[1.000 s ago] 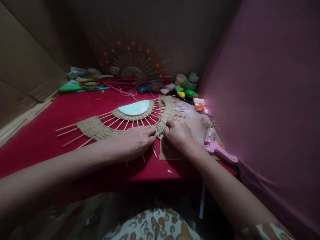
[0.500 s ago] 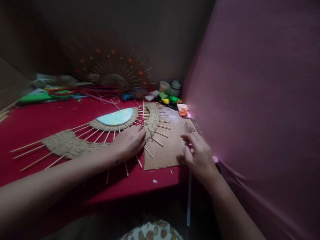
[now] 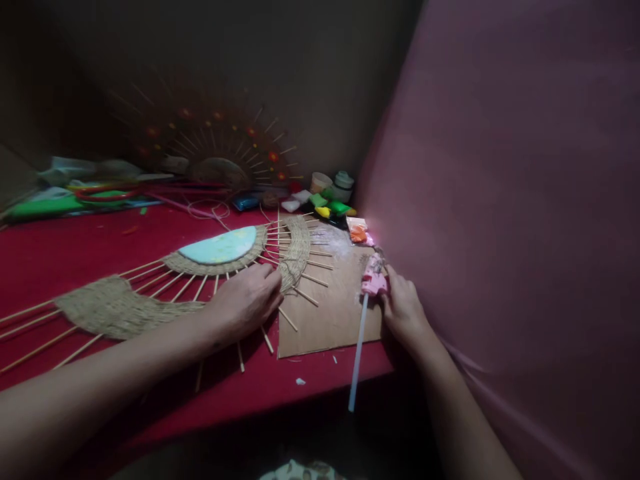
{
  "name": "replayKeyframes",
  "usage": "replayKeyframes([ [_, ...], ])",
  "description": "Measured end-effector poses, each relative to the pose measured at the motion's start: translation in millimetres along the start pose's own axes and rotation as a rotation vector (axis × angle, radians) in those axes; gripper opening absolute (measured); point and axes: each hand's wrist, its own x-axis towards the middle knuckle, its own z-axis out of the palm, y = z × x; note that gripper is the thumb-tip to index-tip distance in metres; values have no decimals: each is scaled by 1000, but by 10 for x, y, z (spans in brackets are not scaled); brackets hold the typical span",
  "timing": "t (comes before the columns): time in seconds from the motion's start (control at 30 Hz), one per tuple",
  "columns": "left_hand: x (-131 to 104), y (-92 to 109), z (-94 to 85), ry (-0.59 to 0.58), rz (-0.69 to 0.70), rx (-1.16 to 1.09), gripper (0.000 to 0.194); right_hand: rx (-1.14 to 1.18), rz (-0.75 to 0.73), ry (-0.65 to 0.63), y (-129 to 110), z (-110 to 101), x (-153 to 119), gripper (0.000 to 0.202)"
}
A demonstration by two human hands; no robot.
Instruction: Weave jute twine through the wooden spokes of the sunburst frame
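A half-round fan frame of thin sticks and woven fibre (image 3: 107, 307) lies on the red cloth, with a light blue half-disc (image 3: 220, 247) at its centre. My left hand (image 3: 255, 293) is closed over the sticks and woven band; what its fingers grip is hidden. Near the right edge of a cardboard sheet (image 3: 330, 313) is a pink glue gun (image 3: 374, 277), a long whitish glue stick (image 3: 358, 360) sticking out of it towards me. My right hand (image 3: 405, 307) is at the gun's right side, fingers curled against it.
Behind stands a second fan with red and yellow flowers (image 3: 220, 170). Small coloured packets (image 3: 323, 212), a cup (image 3: 321, 182) and a lidded jar (image 3: 343, 185) are at the back. Green rolled material (image 3: 47, 203) lies at the left; a pink cloth (image 3: 500, 167) hangs at the right.
The pink glue gun, mostly covered by my right hand before, now shows fully on the cardboard's right side. My right hand has shifted to its right side. The view has moved slightly.
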Motion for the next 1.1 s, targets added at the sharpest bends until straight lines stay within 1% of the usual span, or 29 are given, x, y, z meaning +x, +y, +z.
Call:
replayKeyframes([
  [0.1, -11, 12, -31, -18, -11, -20, 14, -38, 6, -40, -1, 43, 132, 69],
  [0.2, -22, -4, -44, -34, -21, -88, 14, -78, -26, -64, -61, 0, 144, 68],
  [0.27, -28, -36, -44, -35, -25, -165, 15, -87, -65, -1, -191, -81, 125, 60],
  [0.3, -31, -57, -44, -32, -26, -207, 16, -64, -103, 34, -287, -128, 122, 55],
  [0.33, -34, -78, -48, -26, -25, -245, 16, -25, -156, 42, -401, -170, 128, 51],
  [0.37, -38, -99, -57, -15, -24, -272, 17, 38, -226, 1, -526, -204, 146, 46],
  [0.4, -42, -119, -73, -2, -28, -283, 17, 106, -275, -74, -654, -225, 174, 42],
  [0.43, -46, -139, -97, 14, -35, -281, 19, 164, -285, -163, -780, -230, 209, 38],
  [0.47, -52, -158, -129, 26, -45, -269, 19, 200, -255, -253, -894, -220, 250, 34],
  [0.5, -57, -180, -167, 29, -56, -251, 19, 201, -202, -339, -992, -196, 290, 30],
  [0.53, -63, -208, -208, 21, -65, -229, 19, 173, -186, -402, -1071, -160, 326, 27],
  [0.63, -82, -350, -332, -39, -100, -160, 22, 42, -219, -489, -1199, -16, 390, 17],
  [0.7, -97, -498, -405, -91, -170, -108, 28, -24, -252, -500, -1228, 70, 396, 18],
  [0.77, -121, -660, -477, -145, -267, -64, 33, -60, -254, -485, -1253, 119, 382, 22],
  [0.8, -137, -733, -516, -161, -306, -51, 34, -62, -245, -473, -1274, 127, 369, 22],
  [0.87, -178, -843, -600, -158, -348, -41, 34, -17, -233, -459, -1335, 120, 341, 19],
  [0.97, -248, -893, -713, -133, -354, -75, 35, 119, -218, -473, -1462, 100, 300, 16],
  [1.03, -287, -862, -754, -127, -335, -103, 35, 166, -210, -483, -1548, 114, 277, 16],
  [1.1, -311, -810, -761, -136, -312, -131, 32, 156, -224, -471, -1628, 156, 257, 16],
])
